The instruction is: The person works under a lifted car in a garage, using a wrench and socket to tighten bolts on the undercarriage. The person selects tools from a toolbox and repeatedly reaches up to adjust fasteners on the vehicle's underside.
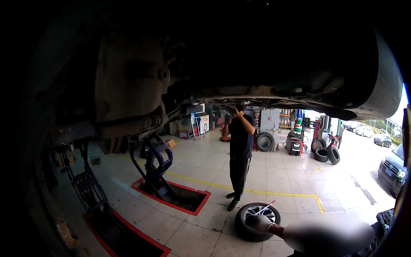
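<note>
My right hand (262, 222), in a pale grey glove, reaches in from the lower right. It appears closed around a thin white rod (266, 207) with a red tip that slants up to the right. Behind the hand, a wheel (237, 231) with a black tyre and silver spokes lies flat on the tiles. I cannot tell whether the glove touches it. The forearm is mostly covered by a smeared patch. Overhead spreads the dark underside of a raised car, with a large dirty metal housing (128, 81). My left hand does not appear.
A co-worker (240, 141) in dark clothes stands beyond the wheel, arms raised to the underbody. Blue lift arms (156, 160) rise from red-edged floor pits (204, 201). Tyres (322, 155) and equipment stand farther back. Parked cars (391, 171) are at the right.
</note>
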A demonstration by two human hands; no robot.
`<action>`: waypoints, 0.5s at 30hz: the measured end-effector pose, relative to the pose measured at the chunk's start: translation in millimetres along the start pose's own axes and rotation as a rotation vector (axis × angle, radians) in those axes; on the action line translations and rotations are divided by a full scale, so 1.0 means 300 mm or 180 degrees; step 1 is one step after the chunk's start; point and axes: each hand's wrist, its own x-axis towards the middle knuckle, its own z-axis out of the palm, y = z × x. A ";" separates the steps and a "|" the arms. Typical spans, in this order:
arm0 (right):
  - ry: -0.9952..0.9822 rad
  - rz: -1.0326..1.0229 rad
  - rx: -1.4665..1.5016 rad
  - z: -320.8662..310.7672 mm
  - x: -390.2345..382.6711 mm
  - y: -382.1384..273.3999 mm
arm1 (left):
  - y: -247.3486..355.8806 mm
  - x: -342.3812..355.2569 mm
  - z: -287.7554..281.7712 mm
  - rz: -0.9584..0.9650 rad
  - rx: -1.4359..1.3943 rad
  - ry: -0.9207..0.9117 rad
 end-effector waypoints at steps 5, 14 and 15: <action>-0.0117 -0.0020 -0.0119 0.000 0.019 -0.021 | -0.031 -0.083 0.032 -0.0322 0.0017 0.0094; 0.0590 -0.1178 0.0722 0.095 0.087 0.186 | -0.050 -0.092 0.029 -0.0519 0.0033 -0.0144; 0.0343 -0.1052 0.0114 0.047 0.102 0.038 | -0.038 -0.071 -0.016 -0.0974 -0.0204 -0.0036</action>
